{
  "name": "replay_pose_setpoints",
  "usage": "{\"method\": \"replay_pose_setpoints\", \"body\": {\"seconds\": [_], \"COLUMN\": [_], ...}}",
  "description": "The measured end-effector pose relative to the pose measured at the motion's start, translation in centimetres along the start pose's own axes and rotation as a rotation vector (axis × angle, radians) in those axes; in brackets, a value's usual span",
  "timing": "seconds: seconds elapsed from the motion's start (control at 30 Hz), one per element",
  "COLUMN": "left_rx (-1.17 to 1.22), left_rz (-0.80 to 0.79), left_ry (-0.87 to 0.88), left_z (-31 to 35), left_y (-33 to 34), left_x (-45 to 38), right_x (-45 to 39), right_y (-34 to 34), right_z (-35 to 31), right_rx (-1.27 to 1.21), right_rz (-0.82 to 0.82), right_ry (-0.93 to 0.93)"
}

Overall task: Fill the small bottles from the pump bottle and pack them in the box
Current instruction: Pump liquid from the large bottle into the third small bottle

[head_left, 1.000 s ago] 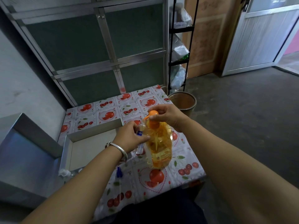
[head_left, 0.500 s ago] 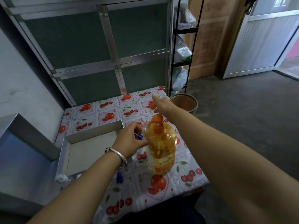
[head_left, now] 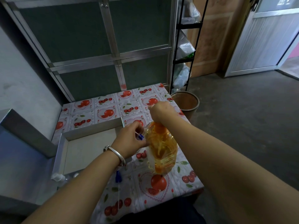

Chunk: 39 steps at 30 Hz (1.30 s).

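The pump bottle (head_left: pixel 161 147), clear with orange liquid and an orange pump head, stands on the fruit-print table (head_left: pixel 113 107). My left hand (head_left: pixel 129 141) holds a small clear bottle with a blue part (head_left: pixel 141 136) against the pump bottle's left side. Past the pump bottle, my right hand (head_left: pixel 160 110) hovers over the table with its fingers curled, and nothing shows in them. My right forearm covers part of the pump head. The shallow silver box (head_left: pixel 90 130) lies left of my left hand. A blue spray cap with a tube (head_left: pixel 118 176) lies on the table nearer me.
Small white-capped bottles (head_left: pixel 58 177) sit by the box's near left corner. A large silver-blue lid (head_left: pixel 24 151) leans at far left. A brown bucket (head_left: pixel 186 102) and a black rack (head_left: pixel 186 46) stand off the table's right far corner.
My right hand left the pump head, reached forward with straight fingers, then curled its fingers over the table. My left hand kept the small bottle beside the pump bottle.
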<state>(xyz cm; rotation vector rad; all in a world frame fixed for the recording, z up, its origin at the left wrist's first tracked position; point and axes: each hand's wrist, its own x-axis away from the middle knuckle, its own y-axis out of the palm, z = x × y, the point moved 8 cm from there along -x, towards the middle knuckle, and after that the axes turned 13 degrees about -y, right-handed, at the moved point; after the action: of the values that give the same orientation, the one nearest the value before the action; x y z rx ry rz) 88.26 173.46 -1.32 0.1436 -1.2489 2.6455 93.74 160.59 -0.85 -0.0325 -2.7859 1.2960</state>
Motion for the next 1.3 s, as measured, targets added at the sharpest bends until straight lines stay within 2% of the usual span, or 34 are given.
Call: {"method": "replay_pose_setpoints", "body": {"seconds": [0.13,0.23,0.3,0.53,0.7,0.93,1.13,1.3], "left_rx": [0.01,0.007,0.007,-0.006,0.001,0.02,-0.011,-0.018], "left_rz": [-0.018,-0.022,-0.023,-0.02,-0.022,-0.05,-0.044,-0.047], "left_ry": [-0.028,-0.037,-0.047,-0.063,-0.069,-0.092,-0.082,-0.09], "left_z": [-0.4,-0.2,-0.3,-0.8,-0.4,-0.6,0.0,-0.3], "left_y": [0.3,0.3,0.2,0.4,0.0,0.4,0.0,0.3], "left_x": [0.0,0.2,0.3,0.8,1.0,1.1,1.3,1.0], "right_x": [-0.2,0.1,-0.2,-0.6,-0.5,-0.7,-0.8,-0.6], "right_y": [0.0,0.2,0.4,0.7,0.7,0.5,0.8,0.5], "right_z": [-0.1,-0.8,-0.9,0.2,-0.9,0.4,-0.6,0.0], "right_rx": [0.059,0.016,-0.021,0.15,0.082,0.189,0.145,0.204], "right_rz": [-0.012,-0.103,-0.084,-0.038,-0.134,-0.043,-0.134,-0.068], "right_ry": [-0.021,0.019,0.011,0.012,0.007,0.012,-0.007,-0.002]}}
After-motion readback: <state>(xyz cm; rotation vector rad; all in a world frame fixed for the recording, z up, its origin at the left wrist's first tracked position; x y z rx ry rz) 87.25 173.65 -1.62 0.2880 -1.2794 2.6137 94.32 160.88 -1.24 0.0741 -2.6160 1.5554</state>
